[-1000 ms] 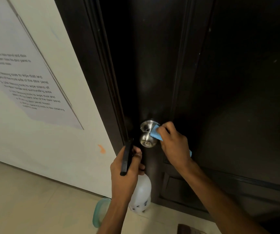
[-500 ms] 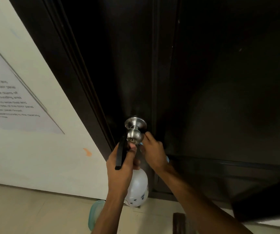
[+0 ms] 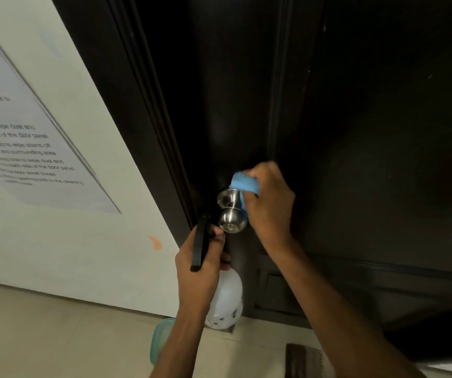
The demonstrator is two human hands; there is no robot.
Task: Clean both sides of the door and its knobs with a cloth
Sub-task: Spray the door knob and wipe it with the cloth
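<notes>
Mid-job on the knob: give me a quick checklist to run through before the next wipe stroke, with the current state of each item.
1. Folded light-blue cloth gripped in the right hand: ok.
2. Cloth touching the round brushed-metal door knob: ok, it lies against the knob's neck and right side.
3. Knob's front face covered by the cloth: not ok, it is bare.
4. White plastic spray bottle held in the left hand by its black trigger top: ok.
5. Spray nozzle aimed at the knob: cannot tell.
6. Dark brown wooden door latched shut: cannot tell.
</notes>
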